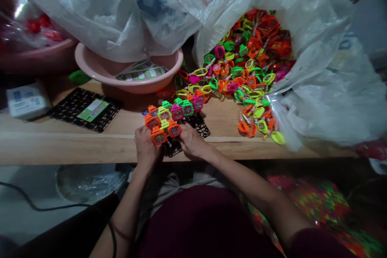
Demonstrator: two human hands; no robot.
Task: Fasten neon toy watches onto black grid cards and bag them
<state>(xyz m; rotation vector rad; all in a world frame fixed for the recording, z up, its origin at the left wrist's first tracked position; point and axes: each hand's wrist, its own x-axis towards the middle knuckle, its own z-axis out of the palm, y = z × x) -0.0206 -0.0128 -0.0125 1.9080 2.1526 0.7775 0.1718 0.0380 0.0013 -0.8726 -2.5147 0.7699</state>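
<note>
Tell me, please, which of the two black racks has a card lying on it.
The left one, holding a green card; the other lies under the watches.

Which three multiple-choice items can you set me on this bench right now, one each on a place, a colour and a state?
1. Where does the stack of printed cards lie?
A. In the pink basin
B. On the floor
C. On the person's lap

2. What colour is the toy watch nearest the left hand?
A. Orange
B. Lime green
C. Magenta

3. What state is the white plastic bag in?
A. Tied shut
B. Open, with watches spread from it onto the wooden bench
C. Torn in half

Answers:
1. A: the stack sits inside the basin.
2. A: its case shows orange.
3. B: its mouth gapes around a heap of watches.
</note>
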